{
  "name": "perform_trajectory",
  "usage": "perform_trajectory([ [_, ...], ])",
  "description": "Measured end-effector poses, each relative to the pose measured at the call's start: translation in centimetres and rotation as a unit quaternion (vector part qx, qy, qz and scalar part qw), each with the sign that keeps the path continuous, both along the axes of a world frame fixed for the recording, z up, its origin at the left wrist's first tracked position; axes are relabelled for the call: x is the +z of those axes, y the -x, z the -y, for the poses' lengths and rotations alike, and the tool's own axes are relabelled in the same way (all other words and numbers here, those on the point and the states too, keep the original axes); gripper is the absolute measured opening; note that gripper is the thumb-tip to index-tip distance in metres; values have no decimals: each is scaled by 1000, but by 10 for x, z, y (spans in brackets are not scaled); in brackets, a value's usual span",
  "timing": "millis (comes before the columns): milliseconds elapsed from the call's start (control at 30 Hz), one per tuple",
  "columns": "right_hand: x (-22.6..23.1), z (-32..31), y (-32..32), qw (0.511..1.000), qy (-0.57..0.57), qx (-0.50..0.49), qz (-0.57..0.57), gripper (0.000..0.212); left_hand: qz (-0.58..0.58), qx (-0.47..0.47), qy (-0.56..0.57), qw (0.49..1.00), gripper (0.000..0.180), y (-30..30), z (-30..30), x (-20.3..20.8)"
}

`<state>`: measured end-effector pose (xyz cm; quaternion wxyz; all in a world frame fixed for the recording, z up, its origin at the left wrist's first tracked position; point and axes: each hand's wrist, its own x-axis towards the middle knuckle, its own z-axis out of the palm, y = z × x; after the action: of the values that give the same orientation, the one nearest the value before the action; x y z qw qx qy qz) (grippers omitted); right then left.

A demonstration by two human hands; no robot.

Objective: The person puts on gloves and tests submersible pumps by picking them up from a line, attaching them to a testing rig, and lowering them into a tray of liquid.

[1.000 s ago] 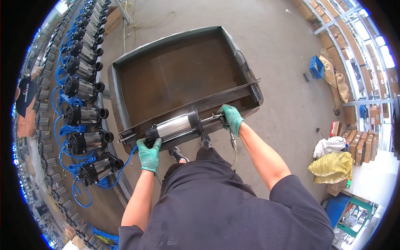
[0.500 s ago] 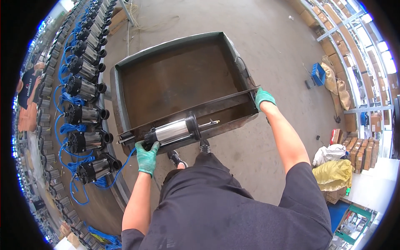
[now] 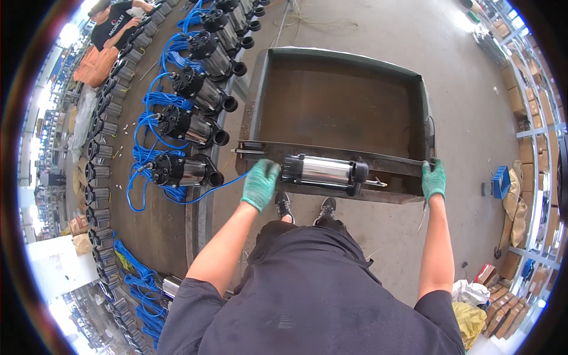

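A cylindrical pump (image 3: pixel 325 171) with a shiny steel body and black ends lies on its side across the near part of a rectangular metal tank (image 3: pixel 264 89). A crossbar (image 3: pixel 378 155) spans the tank behind it. My left hand (image 3: pixel 261 184), in a green glove, is closed over the tank's near left corner, just left of the pump; its fingertips are partly hidden. A blue cable (image 3: pixel 225 190) runs from the left to that hand. My right hand (image 3: pixel 433 179), also gloved in green, grips the tank's near right corner.
On my left, a bench (image 3: pixel 165 236) carries a row of similar pumps (image 3: pixel 188 127) with coiled blue cables (image 3: pixel 155 157). Another person (image 3: pixel 115 26) stands beyond it. Shelves with boxes (image 3: pixel 526 151), a blue bin (image 3: pixel 501 182) and sacks (image 3: pixel 513 207) are on the right.
The view has turned, so the tank now looks level and farther right. My left hand has shifted left, off the pump's end. My right hand stays at the tank's right corner.
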<state>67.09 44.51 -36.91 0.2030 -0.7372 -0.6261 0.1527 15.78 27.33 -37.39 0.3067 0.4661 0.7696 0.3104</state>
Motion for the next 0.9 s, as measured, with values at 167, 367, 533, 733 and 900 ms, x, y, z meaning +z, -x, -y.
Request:
perform_trajectory([
  [167,53,55,152,975,-13,124,-187,30,-275,5,50,960,36,107,-14,-28],
  [367,48,63,244,979,-89,182,20,15,-146,-32,120,981,39,170,-39,-81],
  [533,34,65,238,979,-89,180,23,12,213,151,175,949,21,144,-54,-69],
  [733,34,65,246,980,-96,172,25,9,318,223,134,912,11,134,-36,-51],
  [900,33,66,249,980,-104,169,27,8,64,69,-98,991,14,112,-1,-43],
])
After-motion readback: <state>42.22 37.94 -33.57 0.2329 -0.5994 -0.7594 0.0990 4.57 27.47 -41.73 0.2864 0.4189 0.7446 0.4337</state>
